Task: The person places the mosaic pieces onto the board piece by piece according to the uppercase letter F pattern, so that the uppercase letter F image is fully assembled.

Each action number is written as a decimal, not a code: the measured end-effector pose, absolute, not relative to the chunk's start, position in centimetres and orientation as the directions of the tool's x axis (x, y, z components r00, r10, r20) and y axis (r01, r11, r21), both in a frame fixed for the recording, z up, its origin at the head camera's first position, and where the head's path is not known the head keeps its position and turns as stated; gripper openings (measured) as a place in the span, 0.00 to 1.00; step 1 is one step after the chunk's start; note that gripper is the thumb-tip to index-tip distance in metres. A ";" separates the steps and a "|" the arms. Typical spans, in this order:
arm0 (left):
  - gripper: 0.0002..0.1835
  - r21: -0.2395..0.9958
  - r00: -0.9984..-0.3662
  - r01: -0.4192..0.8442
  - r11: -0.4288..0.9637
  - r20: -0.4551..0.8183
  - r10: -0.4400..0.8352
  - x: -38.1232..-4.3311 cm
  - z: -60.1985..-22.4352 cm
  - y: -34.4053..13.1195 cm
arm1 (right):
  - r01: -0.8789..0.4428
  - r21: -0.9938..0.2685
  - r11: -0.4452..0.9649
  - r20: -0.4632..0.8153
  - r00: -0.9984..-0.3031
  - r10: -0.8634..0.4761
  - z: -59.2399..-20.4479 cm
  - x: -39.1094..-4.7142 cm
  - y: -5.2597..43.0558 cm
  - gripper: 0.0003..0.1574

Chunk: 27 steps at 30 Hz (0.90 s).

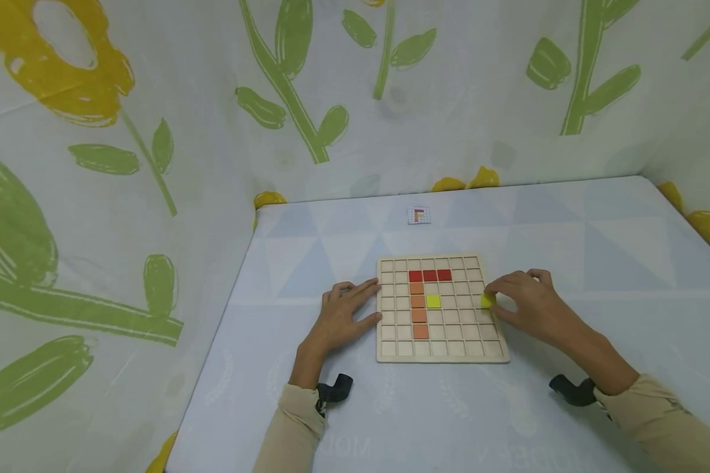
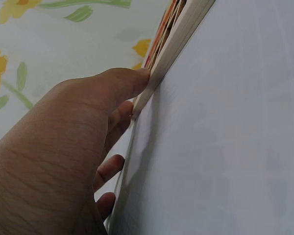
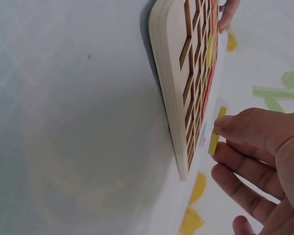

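A square wooden grid board (image 1: 440, 349) lies on the table. Red tiles (image 1: 429, 275) form a short row near its far side, with several orange tiles (image 1: 419, 301) in a column below the row's left end. One yellow tile (image 1: 433, 301) sits just right of that column. My left hand (image 1: 344, 315) rests against the board's left edge, thumb and fingertips at the rim. Between thumb and fingers, my right hand (image 1: 532, 305) pinches a second yellow tile (image 3: 217, 131) over the board's right edge; the right wrist view shows it edge-on.
A small pattern card (image 1: 419, 215) lies behind the board, showing a coloured shape on a grid. The table (image 1: 307, 263) has a pale cloth with triangles. Flowered fabric (image 1: 449, 98) hangs behind and at the left. Each wrist carries a black camera mount (image 1: 334, 389).
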State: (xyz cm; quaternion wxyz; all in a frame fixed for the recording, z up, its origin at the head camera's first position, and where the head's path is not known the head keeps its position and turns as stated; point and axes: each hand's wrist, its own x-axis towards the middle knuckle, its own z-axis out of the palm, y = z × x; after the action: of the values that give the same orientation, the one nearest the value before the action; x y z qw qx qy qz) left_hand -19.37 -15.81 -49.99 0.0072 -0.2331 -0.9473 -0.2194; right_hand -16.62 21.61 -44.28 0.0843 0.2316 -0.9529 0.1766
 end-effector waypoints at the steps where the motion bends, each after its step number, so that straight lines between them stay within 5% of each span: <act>1: 0.34 0.411 -0.891 0.445 0.796 0.115 0.439 -19.4 -50.0 -15.8 | -0.472 -0.295 0.831 0.242 -0.878 -0.413 -44.3 -16.7 21.5 0.15; 27: 0.35 0.403 -0.892 0.446 0.799 0.123 0.436 -19.4 -50.1 -15.7 | -0.476 -0.329 0.816 0.160 -0.879 -0.449 -44.6 -18.0 19.5 0.15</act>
State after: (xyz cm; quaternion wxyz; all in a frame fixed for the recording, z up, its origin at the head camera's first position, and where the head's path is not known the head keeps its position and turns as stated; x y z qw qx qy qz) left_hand -19.36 -15.69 -50.06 0.0118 -0.2323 -0.9484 -0.2156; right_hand -18.04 19.49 -44.58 0.0376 0.2427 -0.9521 0.1822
